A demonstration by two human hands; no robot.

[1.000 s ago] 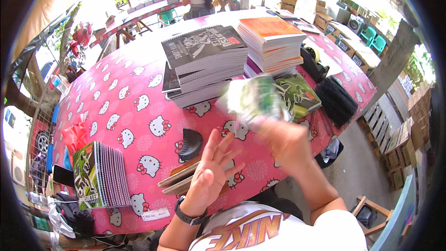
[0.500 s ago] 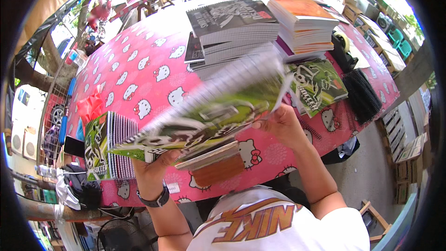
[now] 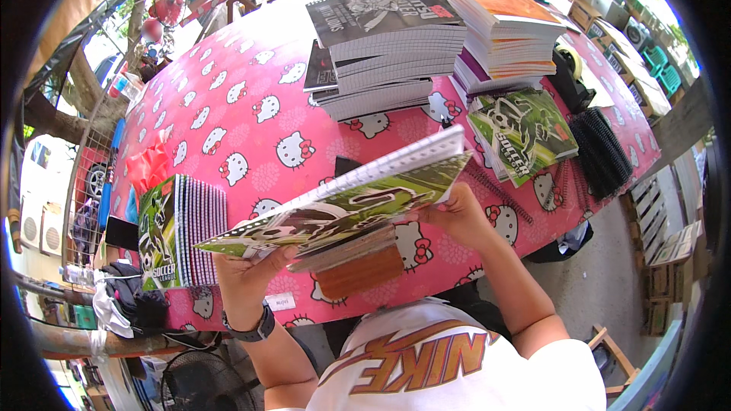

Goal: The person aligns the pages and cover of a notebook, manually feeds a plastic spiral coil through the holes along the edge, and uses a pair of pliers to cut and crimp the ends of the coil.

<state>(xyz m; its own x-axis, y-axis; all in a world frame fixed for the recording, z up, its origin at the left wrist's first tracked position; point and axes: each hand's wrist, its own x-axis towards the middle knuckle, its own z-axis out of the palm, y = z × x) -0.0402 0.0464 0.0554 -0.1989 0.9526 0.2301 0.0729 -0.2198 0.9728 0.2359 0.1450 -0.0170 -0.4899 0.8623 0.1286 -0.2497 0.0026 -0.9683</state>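
Note:
Both hands hold a notebook point(image 3: 358, 202) with a green soccer cover, tilted above the table, its white page edges and a row of punched holes along the far side. My left hand point(image 3: 255, 270), with a dark watch on the wrist, is closed on its near left corner, thumb on the cover. At the right end my right hand point(image 3: 454, 215) grips the near edge; some of its fingers are hidden. Below the notebook lies a brown wooden block point(image 3: 359, 272), partly covered. Loose dark spiral coils point(image 3: 499, 192) rest right of my right hand.
On the pink patterned table point(image 3: 251, 125) stand a pile of dark-covered notebooks point(image 3: 392, 57), an orange-topped pile point(image 3: 510, 42) and green soccer notebooks point(image 3: 525, 133). Bound notebooks point(image 3: 183, 232) sit at the left. A bundle of black coils point(image 3: 598, 154) lies near the right edge.
The notebook has come down and toward me, and its blurred, fanned pages now lie together. Both hands keep their grip, the right one slightly lower.

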